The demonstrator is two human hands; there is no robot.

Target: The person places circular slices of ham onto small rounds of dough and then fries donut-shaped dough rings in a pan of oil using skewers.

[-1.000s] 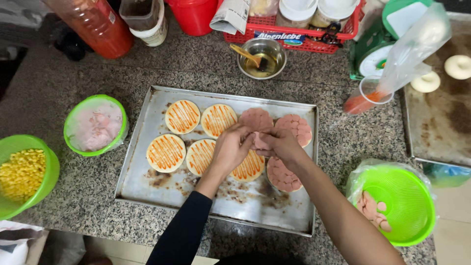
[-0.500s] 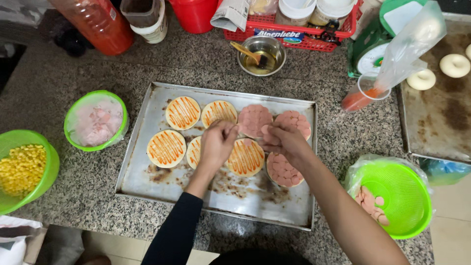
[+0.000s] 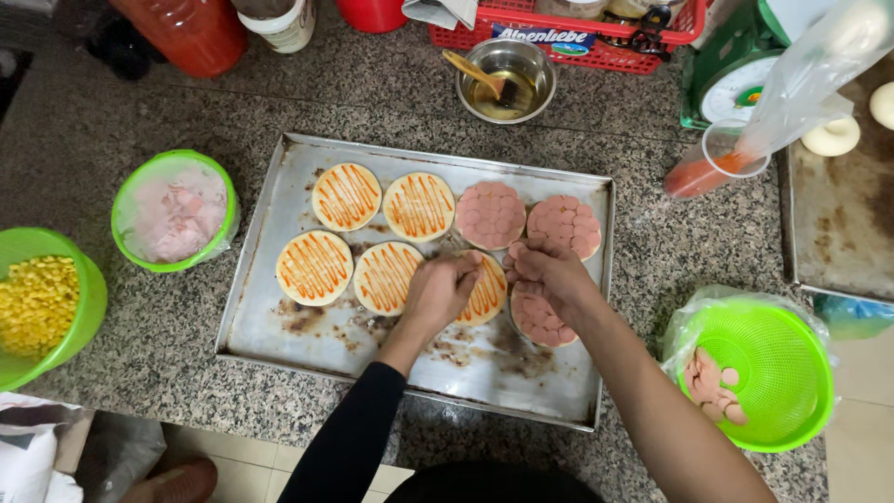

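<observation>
A metal baking tray holds several dough rounds striped with orange sauce. Three rounds on its right side are covered with pink sausage slices. My left hand rests over a sauced round in the front row, fingers pinched at the round's upper edge, seemingly on a sausage slice. Right beside it my right hand is curled shut, seemingly around a small stack of slices, above the covered round. The two hands almost touch.
A green bowl of corn and a plastic-covered green bowl of pink meat stand to the left. A green colander with sausage slices is on the right. Behind are a metal bowl with a brush, a sauce bag and a second tray.
My left hand moved a little left over the front rounds, then came back to the right hand at the same sauced round. The right hand has hardly moved.
</observation>
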